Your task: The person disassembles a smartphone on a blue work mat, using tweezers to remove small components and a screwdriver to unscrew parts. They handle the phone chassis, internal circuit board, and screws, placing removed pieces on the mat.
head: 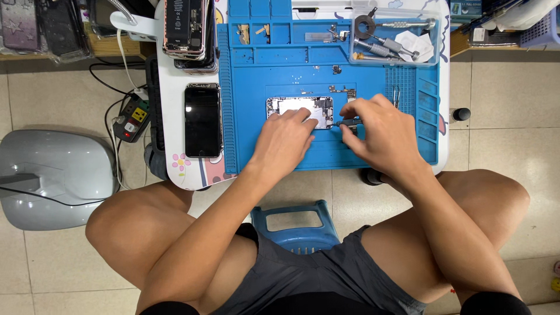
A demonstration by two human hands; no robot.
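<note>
Mid-frame on the blue mat point(280, 153), my left hand point(286, 140) pins the opened phone point(298, 108) flat — right hand point(376, 125) fingers grasping a screwdriver point(345, 122) (unscrewing, I judge); next needs steady tip placement.

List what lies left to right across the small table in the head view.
Black phone → opened phone under the left hand → small tool in the right hand → tweezers on the blue mat.
</note>
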